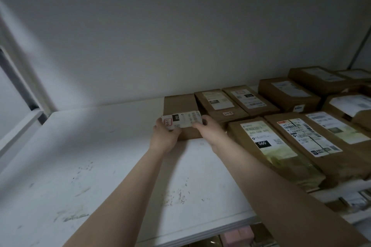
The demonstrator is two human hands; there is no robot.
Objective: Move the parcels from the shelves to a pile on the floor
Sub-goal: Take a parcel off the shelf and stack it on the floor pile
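White shelf (96,156), surface scuffed; white wall (180,26) behind. Both arms extended. Left hand (165,133) grips the near left corner of a brown parcel (179,104); right hand (209,129) grips its near right corner. White label (181,119) with a black "060" patch sits at the parcel's near edge, between the hands. Parcel is leftmost in the back row, just beside its neighbour. Other parcels (267,142), brown and labelled, fill the shelf's right side.

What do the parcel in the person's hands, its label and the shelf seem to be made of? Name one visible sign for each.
The parcel: brown, matt, crisp-edged, so probably cardboard. Its label: white sheet with print and a black patch, likely adhesive paper. The shelf: flat white board with grey scuffs and a thin front edge, perhaps painted or laminated wood; uncertain.
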